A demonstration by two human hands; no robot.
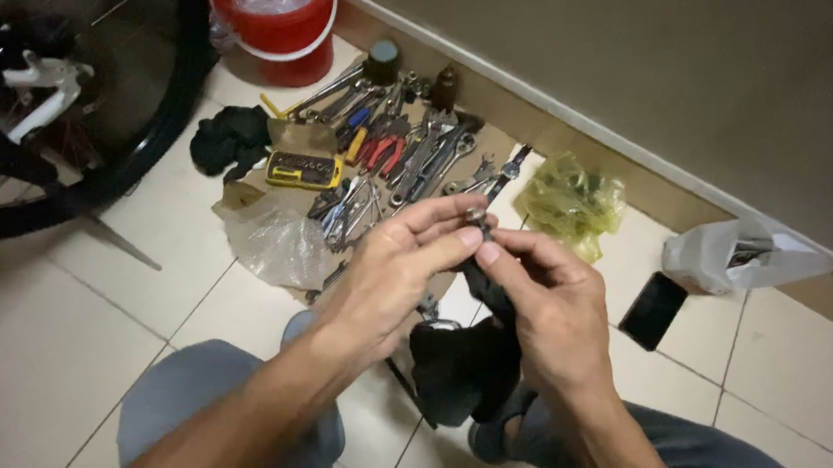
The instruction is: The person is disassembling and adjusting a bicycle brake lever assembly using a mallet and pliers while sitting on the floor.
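Small metal part (pixel 476 215) mostly hidden by fingertips | left hand (pixel 395 272) and right hand (pixel 553 306) pinched it | black rag (pixel 465 364) hung at 6 o'clock

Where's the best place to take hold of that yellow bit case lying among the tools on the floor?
Grip the yellow bit case across its two long edges, coming straight down from above. It lies flat, so only the top and sides are open. The black cloth sits off its left end and the wrenches crowd the right, leaving the long edges clearest.

One camera sits on the person's head. It looks down, close over both hands (pixel 473 279), at the floor (pixel 805 388) and wall (pixel 652 64).
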